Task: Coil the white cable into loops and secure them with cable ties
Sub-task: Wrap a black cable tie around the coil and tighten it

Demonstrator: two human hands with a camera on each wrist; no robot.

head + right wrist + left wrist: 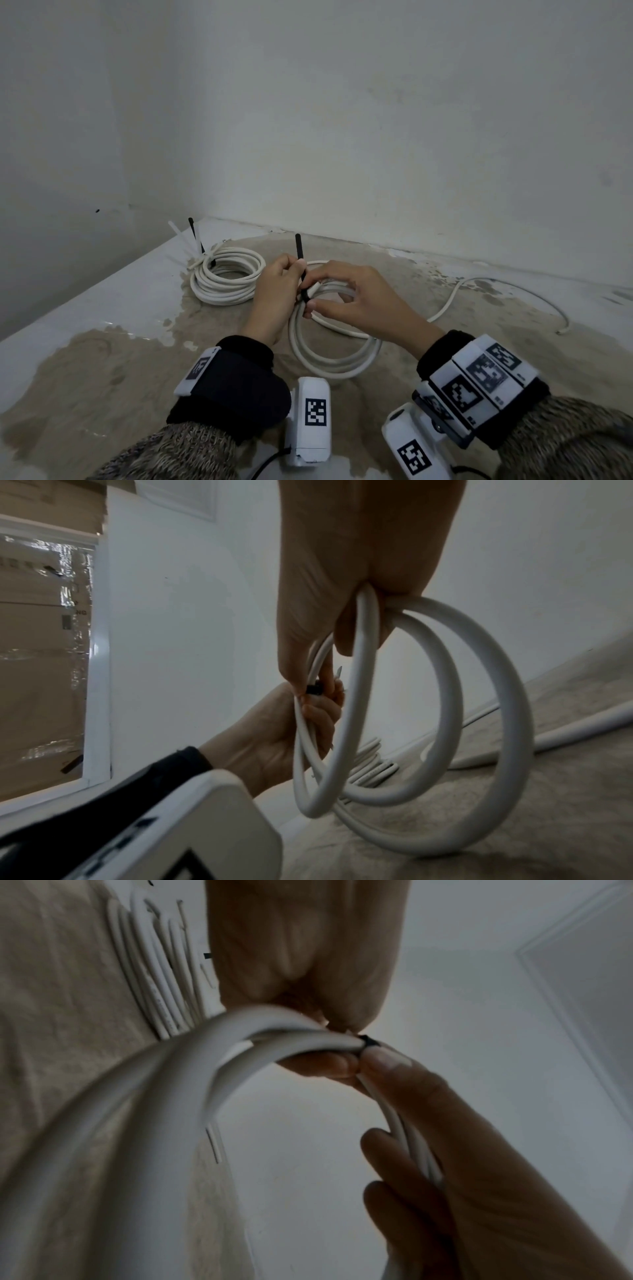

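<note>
The right hand point(356, 301) pinches the white cable point(329, 363) loops together at 12 o'clock so they cannot spring apart. The left hand point(274, 291) grips the black cable tie point(300, 253), likely cinching it

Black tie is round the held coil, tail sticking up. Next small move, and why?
Probably pull the black tie tail up with the left hand to cinch it: the right hand pinches the loops of the coil at the tie head.
</note>
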